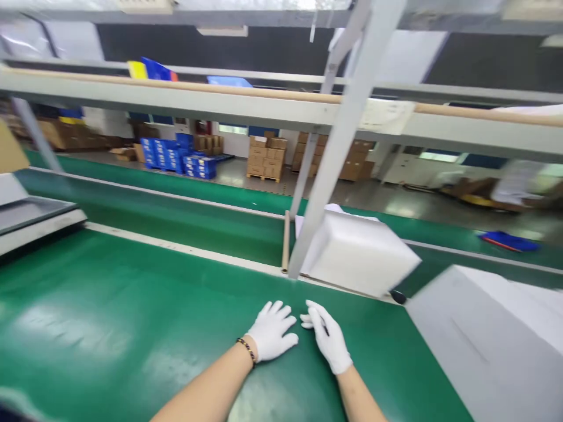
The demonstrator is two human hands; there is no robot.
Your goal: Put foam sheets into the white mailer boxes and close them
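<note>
White packaging stood by the post at the edge of the bench, where a forward sweep by the right hand, fingers half-bent, or left hand, fingers spread, both empty, might have knocked it

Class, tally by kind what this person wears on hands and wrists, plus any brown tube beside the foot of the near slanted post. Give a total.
White gloves: 2, one each on the left hand and right hand
Bracelet: 1
Brown tube: 1
Total: 4
</note>
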